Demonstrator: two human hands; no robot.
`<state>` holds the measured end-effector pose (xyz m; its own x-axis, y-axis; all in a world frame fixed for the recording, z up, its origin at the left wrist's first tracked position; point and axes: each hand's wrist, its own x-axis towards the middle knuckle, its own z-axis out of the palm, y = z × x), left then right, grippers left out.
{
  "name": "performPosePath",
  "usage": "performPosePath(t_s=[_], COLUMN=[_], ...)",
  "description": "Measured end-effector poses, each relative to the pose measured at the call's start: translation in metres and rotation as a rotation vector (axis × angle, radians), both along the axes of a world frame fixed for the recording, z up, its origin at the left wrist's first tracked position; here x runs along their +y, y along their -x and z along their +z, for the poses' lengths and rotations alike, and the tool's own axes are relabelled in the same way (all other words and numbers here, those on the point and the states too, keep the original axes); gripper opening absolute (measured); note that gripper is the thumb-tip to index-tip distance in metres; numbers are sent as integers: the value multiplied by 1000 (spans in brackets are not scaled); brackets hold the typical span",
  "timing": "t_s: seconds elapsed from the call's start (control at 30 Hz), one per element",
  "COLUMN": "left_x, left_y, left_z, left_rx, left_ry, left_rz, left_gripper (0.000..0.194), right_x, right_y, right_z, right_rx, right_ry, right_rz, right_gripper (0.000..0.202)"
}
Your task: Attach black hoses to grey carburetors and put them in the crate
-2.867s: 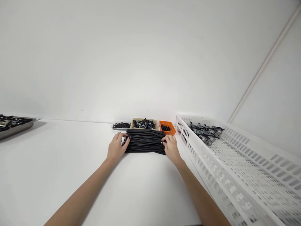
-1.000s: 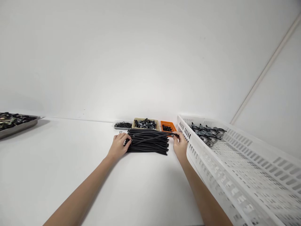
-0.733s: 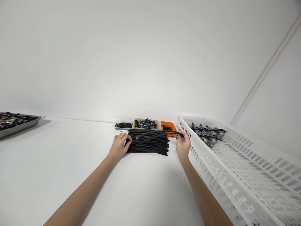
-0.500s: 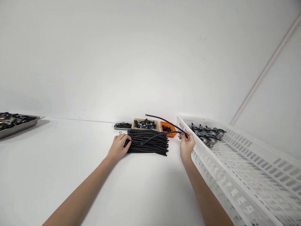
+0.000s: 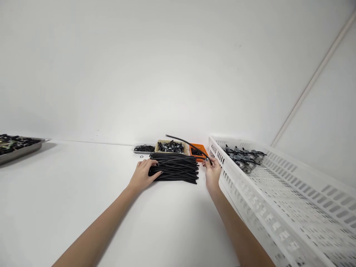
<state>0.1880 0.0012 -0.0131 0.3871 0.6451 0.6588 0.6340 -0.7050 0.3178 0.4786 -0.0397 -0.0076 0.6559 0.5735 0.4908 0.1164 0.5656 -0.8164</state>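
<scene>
One black tube [image 5: 181, 140] is near the middle of the frame, bent, with one end pinched in the right hand [image 5: 213, 173] and the other tip sticking up to the left. The pile [image 5: 175, 170] of black tubes lies below it on the table [image 5: 167, 226], with uneven ends on the right. The right hand's thumb and fingers are closed on the tube; I can't tell if a second tube runs into that grip too. The left hand [image 5: 142, 176] is partly open on the pile's left end, thumb and fingers apart, touching the tubes. A small ring [image 5: 141, 157] lies near the pile's upper left corner. Just behind the pile, close to the wall [image 5: 178, 81], sit a clear tray [image 5: 134, 148] of black loops, a cream bin [image 5: 185, 150] and an orange basket [image 5: 199, 146]. The right hand has little room on its right, because the long side of the white crate [image 5: 278, 189] is just beside it. Black and grey parts [image 5: 246, 159] sit in the crate's far end. On the left, a wide stretch of white table reaches to the metal tray [image 5: 20, 152] at the frame's edge.
</scene>
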Motion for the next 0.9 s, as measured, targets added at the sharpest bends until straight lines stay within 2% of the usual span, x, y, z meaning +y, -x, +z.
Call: performPosePath(t_s=[0.1,0.23,0.33,0.5,0.73,0.9], left_x=[2,4,9,19,27,27], left_y=[0,1,3,6,4,3], left_z=[-1,-3,-4,-5,-10,-12], left_rx=[-13,29,39,-48,-52,-63], left_ry=[15,-43,-85,-115,-44,51], left_rz=[26,59,101,183,203,266], left_gripper=[30,20,23,30,35,40], right_x=[2,3,4,6,11,13], right_y=[8,12,12,13,10,7], right_z=[-4,-7,-8,-12,-26,-32], right_rx=[49,142,159,70,-58,-101], right_ry=[23,25,36,80,183,214], right_rz=[60,127,150,118,63,32], right_gripper=[34,34,32,29,30,27])
